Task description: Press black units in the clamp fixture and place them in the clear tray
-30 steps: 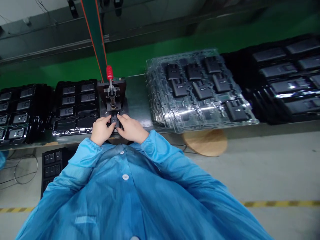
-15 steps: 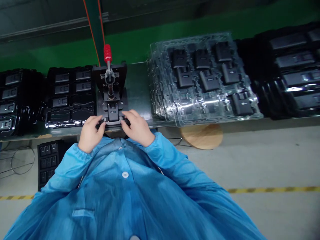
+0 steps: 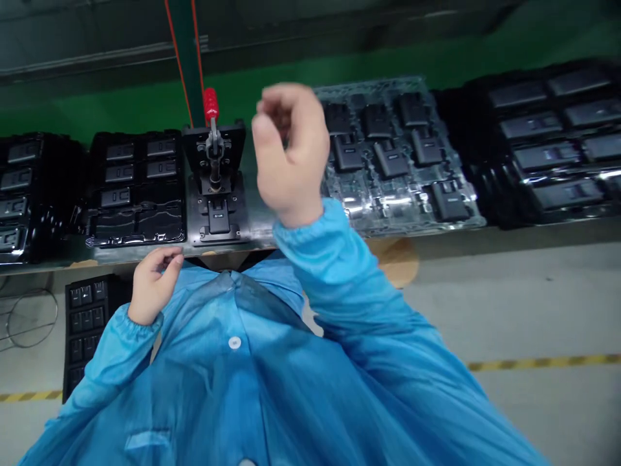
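A black toggle-clamp fixture (image 3: 213, 162) with a red handle (image 3: 210, 103) stands on the bench. In its nest lies a small black battery-like case (image 3: 218, 217) with white lettering, and the clamp's plunger is just behind it. My right hand (image 3: 294, 152) is raised in the air to the right of the clamp, slightly blurred, thumb apart from loosely curved fingers, nothing seen in it. At the bench's front edge, left of the fixture, my left hand (image 3: 154, 283) hovers with fingers loosely bent and a small gap to the thumb; it holds nothing visible.
Right of the fixture, a stack of clear trays (image 3: 359, 223) carries several black cases. Black trays (image 3: 140, 241) with black parts sit to the left, and more black trays (image 3: 485, 188) at far right. Below the bench are a round wooden stool (image 3: 398, 262) and a dark tray (image 3: 72, 323).
Both hands have left the fixture's front corners. My right hand has risen up and to the right; my left hand has drawn back down and left. The case stays in the nest.
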A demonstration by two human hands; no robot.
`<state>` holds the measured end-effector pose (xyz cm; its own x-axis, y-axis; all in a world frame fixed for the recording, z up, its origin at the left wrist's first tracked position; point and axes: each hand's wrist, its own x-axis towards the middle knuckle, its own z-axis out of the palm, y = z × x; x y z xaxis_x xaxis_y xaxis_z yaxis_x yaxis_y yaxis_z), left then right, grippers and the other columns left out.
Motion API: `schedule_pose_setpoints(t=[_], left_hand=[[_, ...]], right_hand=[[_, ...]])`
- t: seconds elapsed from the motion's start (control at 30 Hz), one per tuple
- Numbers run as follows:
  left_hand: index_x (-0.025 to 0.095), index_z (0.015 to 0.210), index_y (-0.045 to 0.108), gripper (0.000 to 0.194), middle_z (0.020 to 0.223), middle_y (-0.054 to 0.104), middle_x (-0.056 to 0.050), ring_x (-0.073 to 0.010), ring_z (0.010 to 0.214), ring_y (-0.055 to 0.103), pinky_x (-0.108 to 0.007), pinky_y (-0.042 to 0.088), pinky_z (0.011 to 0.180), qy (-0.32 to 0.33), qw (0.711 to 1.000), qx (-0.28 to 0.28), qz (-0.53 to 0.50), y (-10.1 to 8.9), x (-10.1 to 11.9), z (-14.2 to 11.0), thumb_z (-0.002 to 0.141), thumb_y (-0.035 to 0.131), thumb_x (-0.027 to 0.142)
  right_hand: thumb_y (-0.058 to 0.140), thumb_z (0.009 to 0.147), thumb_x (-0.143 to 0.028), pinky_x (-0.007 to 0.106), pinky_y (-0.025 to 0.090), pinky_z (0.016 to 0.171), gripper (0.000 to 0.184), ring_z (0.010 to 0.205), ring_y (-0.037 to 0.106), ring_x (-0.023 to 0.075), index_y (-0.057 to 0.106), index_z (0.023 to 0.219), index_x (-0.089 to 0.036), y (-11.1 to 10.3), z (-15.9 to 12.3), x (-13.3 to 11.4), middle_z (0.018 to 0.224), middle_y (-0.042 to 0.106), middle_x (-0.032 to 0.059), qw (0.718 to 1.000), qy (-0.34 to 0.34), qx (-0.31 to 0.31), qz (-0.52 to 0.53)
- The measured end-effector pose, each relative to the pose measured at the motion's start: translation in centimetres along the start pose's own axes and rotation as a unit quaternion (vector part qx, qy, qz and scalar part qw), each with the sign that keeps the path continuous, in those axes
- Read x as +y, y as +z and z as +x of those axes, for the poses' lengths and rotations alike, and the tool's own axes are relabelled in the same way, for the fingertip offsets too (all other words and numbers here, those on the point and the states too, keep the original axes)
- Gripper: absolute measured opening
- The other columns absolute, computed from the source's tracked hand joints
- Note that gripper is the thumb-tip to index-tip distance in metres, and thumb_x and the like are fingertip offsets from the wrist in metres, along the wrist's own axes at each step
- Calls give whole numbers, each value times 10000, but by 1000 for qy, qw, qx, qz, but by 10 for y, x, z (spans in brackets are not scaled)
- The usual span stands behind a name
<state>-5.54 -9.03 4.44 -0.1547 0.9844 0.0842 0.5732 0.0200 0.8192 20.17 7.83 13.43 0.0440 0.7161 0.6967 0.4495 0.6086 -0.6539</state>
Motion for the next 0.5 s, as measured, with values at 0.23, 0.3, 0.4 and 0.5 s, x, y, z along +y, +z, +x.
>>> schedule_pose_setpoints(t=[0.23, 0.3, 0.4, 0.5], left_hand=[[219, 1000, 816, 288, 984, 820, -72, -244, 924, 777, -383, 632, 884, -100, 994, -9, -39, -19, -31, -59, 932, 724, 483], [232, 973, 814, 288, 981, 823, -69, -259, 931, 780, -403, 637, 891, -139, 990, 10, -26, -30, -45, -79, 925, 723, 501], [241, 983, 810, 297, 967, 821, -60, -266, 927, 780, -415, 640, 896, -173, 984, 40, -10, -40, -55, -93, 932, 717, 518], [227, 1003, 804, 291, 946, 806, -53, -249, 902, 772, -394, 640, 888, -149, 986, 69, -12, -42, -45, -81, 952, 705, 496]], right_hand=[[674, 1032, -294, 334, 604, 886, 179, 732, 646, 112, 649, 969, -129, 49, 88, -5, 790, 673, -35, 946, 201, -255, 15], [603, 1043, -189, 261, 568, 809, 148, 670, 612, 71, 624, 930, -96, 53, 91, -17, 698, 640, -68, 943, 220, -243, 66], [476, 1094, -176, 180, 500, 724, 244, 625, 578, 34, 542, 864, -129, 48, 85, -41, 648, 570, -94, 937, 204, -190, 211], [409, 1145, -304, 165, 464, 646, 387, 550, 486, 25, 403, 768, -219, 41, 64, -59, 627, 419, -106, 922, 145, -174, 315]])
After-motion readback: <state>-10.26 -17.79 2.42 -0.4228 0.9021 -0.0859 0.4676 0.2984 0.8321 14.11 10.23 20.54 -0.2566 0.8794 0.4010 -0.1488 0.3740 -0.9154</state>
